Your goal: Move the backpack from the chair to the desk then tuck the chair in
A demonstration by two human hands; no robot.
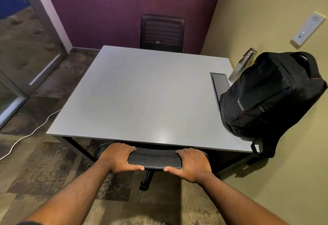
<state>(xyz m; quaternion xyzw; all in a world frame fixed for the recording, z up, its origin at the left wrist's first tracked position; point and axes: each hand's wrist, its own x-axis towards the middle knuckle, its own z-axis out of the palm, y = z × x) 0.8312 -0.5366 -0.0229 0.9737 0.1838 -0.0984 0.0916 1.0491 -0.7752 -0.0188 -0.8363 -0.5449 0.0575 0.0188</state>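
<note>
A black backpack (pixel 271 95) stands on the right side of the grey desk (pixel 142 91), leaning against the wall, one strap hanging over the desk's edge. The near chair (pixel 155 158) has a black mesh backrest; its seat is hidden under the desk's front edge. My left hand (pixel 118 157) grips the left part of the backrest's top. My right hand (pixel 192 163) grips the right part. Both thumbs press on the near side of the backrest.
A steel bottle (pixel 242 64) stands behind the backpack near the wall. A cable hatch (pixel 219 86) is set into the desk. A second black chair (pixel 162 33) sits at the far side. A white cable (pixel 30 134) runs over the carpet at left, near a glass door (pixel 26 47).
</note>
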